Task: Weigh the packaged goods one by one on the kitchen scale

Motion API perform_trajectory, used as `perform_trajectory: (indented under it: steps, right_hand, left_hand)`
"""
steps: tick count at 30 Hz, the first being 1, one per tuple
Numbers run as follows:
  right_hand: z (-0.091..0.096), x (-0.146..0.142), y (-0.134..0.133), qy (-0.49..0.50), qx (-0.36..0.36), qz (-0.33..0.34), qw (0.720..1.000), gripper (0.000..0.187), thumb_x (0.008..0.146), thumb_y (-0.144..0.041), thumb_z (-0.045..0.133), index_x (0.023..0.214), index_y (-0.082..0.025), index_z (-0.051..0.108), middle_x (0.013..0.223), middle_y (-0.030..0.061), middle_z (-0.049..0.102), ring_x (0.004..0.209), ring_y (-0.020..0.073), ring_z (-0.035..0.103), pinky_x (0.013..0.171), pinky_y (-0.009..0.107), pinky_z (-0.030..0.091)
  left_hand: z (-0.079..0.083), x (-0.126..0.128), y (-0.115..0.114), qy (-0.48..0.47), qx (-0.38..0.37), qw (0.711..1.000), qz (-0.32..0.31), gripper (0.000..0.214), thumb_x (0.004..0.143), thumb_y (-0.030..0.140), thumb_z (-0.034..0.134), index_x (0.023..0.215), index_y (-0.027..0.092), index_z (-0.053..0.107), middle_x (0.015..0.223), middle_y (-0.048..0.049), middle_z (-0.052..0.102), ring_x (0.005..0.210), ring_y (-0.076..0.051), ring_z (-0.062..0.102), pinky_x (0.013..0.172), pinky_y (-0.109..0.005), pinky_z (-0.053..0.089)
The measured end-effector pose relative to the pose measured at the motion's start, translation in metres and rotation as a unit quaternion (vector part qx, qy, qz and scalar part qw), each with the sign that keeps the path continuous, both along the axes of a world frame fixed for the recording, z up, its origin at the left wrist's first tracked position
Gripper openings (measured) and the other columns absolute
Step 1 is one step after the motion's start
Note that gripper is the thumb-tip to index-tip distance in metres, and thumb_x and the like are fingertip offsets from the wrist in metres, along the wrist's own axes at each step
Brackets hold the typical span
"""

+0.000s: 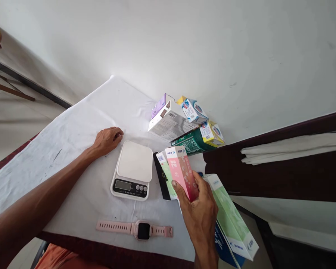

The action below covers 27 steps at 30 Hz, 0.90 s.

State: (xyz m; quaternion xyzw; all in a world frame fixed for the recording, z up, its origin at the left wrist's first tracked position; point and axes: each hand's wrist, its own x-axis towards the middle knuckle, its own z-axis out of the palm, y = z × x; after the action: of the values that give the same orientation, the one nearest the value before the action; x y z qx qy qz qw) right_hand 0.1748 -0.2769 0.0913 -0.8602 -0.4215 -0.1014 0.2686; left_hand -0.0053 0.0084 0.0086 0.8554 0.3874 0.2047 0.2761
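Observation:
My right hand [200, 209] grips a pink carton [179, 170] printed with white flowers, thumb on the near face and fingers behind it. Behind this carton show a light green carton [167, 173] and a black box [161, 179], both partly hidden. My left hand [108, 141] rests on the white cloth with its fingers curled in, and I see nothing in it. Just right of it lies a white digital kitchen scale [134, 160], its plate bare and its display dark. In front of the scale, a pink smartwatch [142, 229] lies stretched out.
Against the wall stand a white box [170, 121], a purple box [159, 106], a green box [189, 142] and blue-white and yellow cartons [194, 111]. A long green carton [229, 213] and a dark blue box [224, 243] sit at the table's right edge.

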Motion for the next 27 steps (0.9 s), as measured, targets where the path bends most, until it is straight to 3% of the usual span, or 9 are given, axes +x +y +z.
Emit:
perform_trajectory:
  steps: [6,11,15,21,27]
  right_hand:
    - [0.01,0.006,0.005,0.088,0.067,-0.031,0.993,0.07,0.081,-0.064,0.072,0.133,-0.018,0.064,0.127,0.0141,0.069,0.113,0.0333,0.065,0.095,0.049,0.051]
    - [0.027,0.009,-0.004,0.057,0.133,-0.065,0.987,0.071,0.078,-0.061,0.078,0.135,-0.02,0.064,0.126,0.0127,0.07,0.111,0.0323,0.067,0.091,0.046,0.053]
    - [0.034,0.006,-0.028,0.033,0.112,-0.098,0.988,0.075,0.077,-0.064,0.077,0.135,-0.019,0.065,0.124,0.0142,0.07,0.107,0.0334,0.068,0.09,0.048,0.053]
    - [0.025,-0.002,-0.06,0.022,0.073,-0.115,0.99,0.075,0.08,-0.065,0.075,0.135,-0.017,0.065,0.123,0.0158,0.07,0.11,0.0357,0.066,0.095,0.052,0.051]
    - [0.023,0.004,-0.05,0.001,0.061,-0.052,0.997,0.069,0.083,-0.061,0.073,0.136,-0.017,0.063,0.124,0.0143,0.069,0.112,0.0323,0.066,0.094,0.047,0.054]
  left_hand:
    - [-0.002,0.001,0.001,0.003,0.011,1.0,0.002,0.03,0.09,0.032,0.049,0.105,0.022,0.072,0.094,-0.0054,0.073,0.086,-0.024,0.068,0.074,-0.032,0.046]
    - [-0.003,0.001,0.003,0.005,0.02,1.0,0.0,0.032,0.088,0.034,0.049,0.105,0.021,0.072,0.094,-0.0059,0.074,0.086,-0.024,0.068,0.073,-0.033,0.045]
    - [-0.003,0.001,0.004,0.006,0.02,1.0,-0.001,0.033,0.088,0.035,0.048,0.105,0.021,0.072,0.094,-0.006,0.074,0.086,-0.024,0.067,0.074,-0.033,0.045]
    - [0.0,0.001,0.003,0.01,0.022,1.0,-0.001,0.033,0.087,0.036,0.048,0.105,0.021,0.072,0.093,-0.0057,0.074,0.086,-0.024,0.067,0.076,-0.033,0.046]
    - [0.003,0.002,0.002,0.019,0.018,1.0,0.004,0.033,0.086,0.037,0.049,0.105,0.022,0.072,0.093,-0.0056,0.073,0.087,-0.024,0.067,0.076,-0.033,0.046]
